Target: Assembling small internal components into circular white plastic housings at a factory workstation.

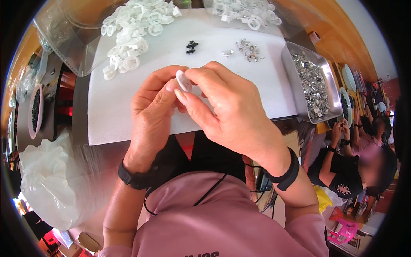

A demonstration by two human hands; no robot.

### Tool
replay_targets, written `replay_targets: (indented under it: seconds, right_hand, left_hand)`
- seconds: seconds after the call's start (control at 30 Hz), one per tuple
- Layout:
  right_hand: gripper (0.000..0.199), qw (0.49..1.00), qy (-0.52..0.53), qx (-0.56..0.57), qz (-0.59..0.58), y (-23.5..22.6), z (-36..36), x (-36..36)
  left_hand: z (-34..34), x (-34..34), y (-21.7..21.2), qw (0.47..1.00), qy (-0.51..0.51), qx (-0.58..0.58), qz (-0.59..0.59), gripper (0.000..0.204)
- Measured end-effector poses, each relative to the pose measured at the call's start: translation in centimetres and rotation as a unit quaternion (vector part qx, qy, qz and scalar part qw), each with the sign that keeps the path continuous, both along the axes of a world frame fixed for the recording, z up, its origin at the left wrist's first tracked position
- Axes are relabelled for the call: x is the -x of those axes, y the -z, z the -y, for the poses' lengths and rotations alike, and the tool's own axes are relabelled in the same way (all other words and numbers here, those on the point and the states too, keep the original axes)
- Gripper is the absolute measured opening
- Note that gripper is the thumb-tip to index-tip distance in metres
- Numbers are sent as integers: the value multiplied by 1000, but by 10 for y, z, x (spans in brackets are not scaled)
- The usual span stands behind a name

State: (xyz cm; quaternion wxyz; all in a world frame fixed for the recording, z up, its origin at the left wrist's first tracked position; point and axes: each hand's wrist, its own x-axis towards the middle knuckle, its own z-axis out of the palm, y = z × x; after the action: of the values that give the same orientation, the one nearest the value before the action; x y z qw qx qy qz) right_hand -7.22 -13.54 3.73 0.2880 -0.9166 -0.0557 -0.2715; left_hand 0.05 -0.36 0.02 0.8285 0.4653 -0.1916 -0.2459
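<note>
A: Step? Both hands joined mid-frame over the bench point(128, 115), working one white plastic ring point(184, 81).

B: Left hand point(152, 115) and right hand point(222, 111) fingers pinching it. Looks like fitting stage; next needs a metal clip point(250, 49), at 1 o'clock.

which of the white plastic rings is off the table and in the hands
The white ring pinched between the left hand and right hand; all the others lie in loose piles on the white mat.

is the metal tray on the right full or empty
Partly full: the metal tray holds a heap of small shiny metal parts over most of its floor, below the rim.
</note>
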Motion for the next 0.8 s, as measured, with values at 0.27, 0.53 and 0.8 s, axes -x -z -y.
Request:
replay_targets:
  seconds: [0.27, 0.53, 0.8]
  right_hand:
    - [14, 997, 2, 43, 69, 9, -1, -7]
    - [15, 995, -18, 72, 62, 12, 1, 0]
    - [17, 986, -20, 125, 112, 4, 6, -5]
  left_hand:
    - [-4, -5, 3, 1000, 8, 17, -9, 33]
    - [0, -3, -1, 999, 24, -32, -7, 36]
    - [0, -2, -8, 996, 78, -37, -12, 41]
